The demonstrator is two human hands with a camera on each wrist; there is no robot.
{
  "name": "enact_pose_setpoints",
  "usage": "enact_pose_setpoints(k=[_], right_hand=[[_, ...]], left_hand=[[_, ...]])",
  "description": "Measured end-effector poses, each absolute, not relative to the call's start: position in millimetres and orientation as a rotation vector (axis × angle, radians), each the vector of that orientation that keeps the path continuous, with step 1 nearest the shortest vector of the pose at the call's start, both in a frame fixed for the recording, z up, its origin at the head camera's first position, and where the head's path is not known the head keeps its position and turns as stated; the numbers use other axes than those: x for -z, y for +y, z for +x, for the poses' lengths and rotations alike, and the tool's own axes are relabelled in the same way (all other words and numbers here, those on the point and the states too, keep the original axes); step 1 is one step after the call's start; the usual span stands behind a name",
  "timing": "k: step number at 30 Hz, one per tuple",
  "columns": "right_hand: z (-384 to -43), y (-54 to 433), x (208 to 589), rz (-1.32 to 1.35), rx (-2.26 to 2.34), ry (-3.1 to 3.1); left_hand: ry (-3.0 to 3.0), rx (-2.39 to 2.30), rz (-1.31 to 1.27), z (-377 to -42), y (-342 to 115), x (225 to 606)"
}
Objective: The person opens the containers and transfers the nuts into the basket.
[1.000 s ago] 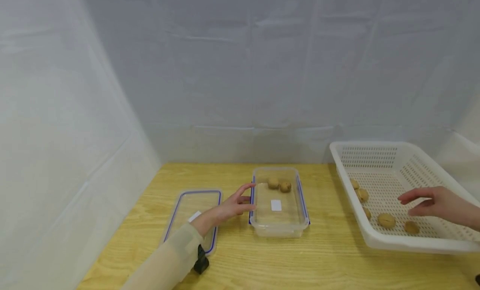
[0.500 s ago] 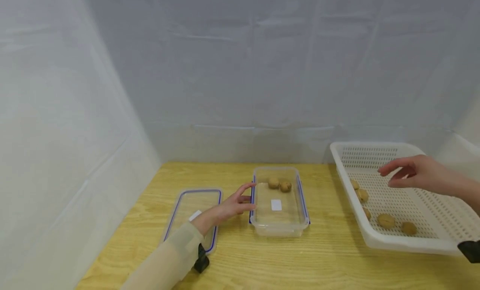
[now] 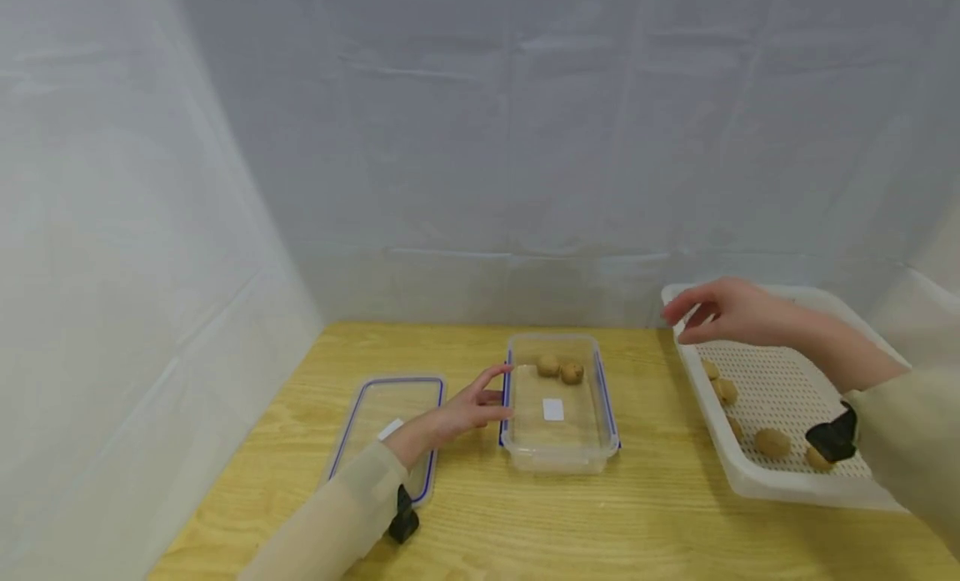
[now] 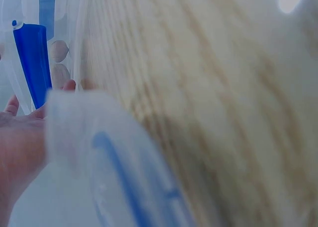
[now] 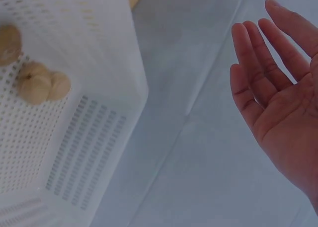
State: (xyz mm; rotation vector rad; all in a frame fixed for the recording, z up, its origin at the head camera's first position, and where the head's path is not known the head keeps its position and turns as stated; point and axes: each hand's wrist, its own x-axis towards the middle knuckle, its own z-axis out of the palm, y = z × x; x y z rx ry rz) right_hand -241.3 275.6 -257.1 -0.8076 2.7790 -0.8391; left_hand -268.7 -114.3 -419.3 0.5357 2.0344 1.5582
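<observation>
My left hand (image 3: 462, 413) has its fingertips against the left side of a clear plastic food container (image 3: 566, 435) with blue clips. Two tan walnuts (image 3: 572, 373) lie at the container's far end. In the left wrist view, part of that hand (image 4: 20, 142) shows beside a blue clip (image 4: 32, 63). My right hand (image 3: 731, 313) is raised over the left far part of a white slotted basket (image 3: 738, 473). Its palm faces the right wrist camera, fingers loosely bent and holding nothing. Several walnuts (image 5: 36, 85) lie in the basket, some partly hidden by its rim and my wrist.
The clear lid (image 3: 375, 406) with a blue seal lies on the wooden table (image 3: 510, 527), left of the container and partly under my left forearm. White sheeting (image 3: 450, 172) rises behind the table and at both sides.
My right hand has moved left and up from low in the basket to above its far left side. The left hand and the container have stayed in place.
</observation>
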Motion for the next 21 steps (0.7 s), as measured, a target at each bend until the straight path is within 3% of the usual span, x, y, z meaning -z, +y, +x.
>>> enact_pose_setpoints(k=[21], right_hand=[[-285.0, 182.2, 282.6, -0.834, 0.818, 2.684]], left_hand=[[2.018, -1.576, 0.517, -267.4, -117.6, 419.5]])
